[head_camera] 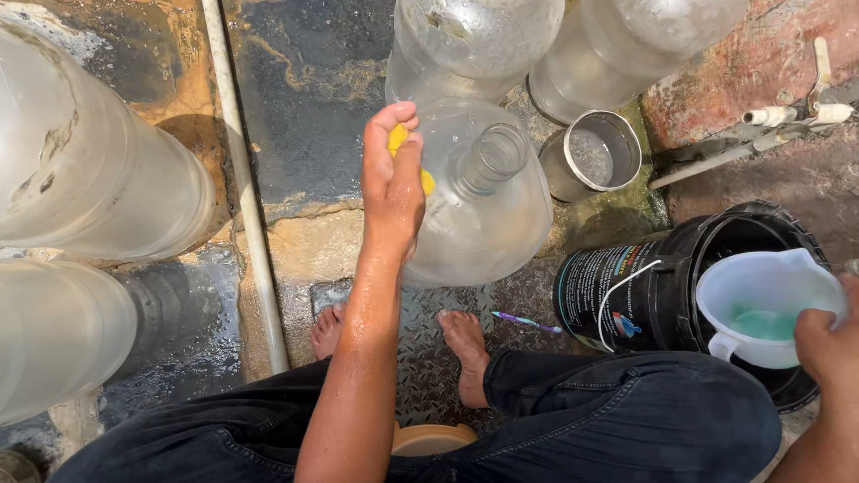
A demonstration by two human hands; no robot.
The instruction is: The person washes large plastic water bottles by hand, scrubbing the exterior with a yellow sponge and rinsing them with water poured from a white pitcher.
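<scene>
My left hand (pixel 392 183) is closed on a yellow sponge (pixel 399 141) and presses it against the shoulder of a large clear water jug (pixel 488 224) that stands upright before my feet. Its open neck (pixel 495 157) points up. My right hand (pixel 828 344) grips a white plastic jug (pixel 761 304) with greenish liquid in it, held over a black bucket (pixel 644 286) at the right.
More big clear jugs stand at the left (pixel 80 170) and at the back (pixel 474 40). A steel cup (pixel 595 152) sits behind the jug. A purple toothbrush (pixel 526 322) lies on the wet metal plate. A white pipe (pixel 242 179) runs along the floor.
</scene>
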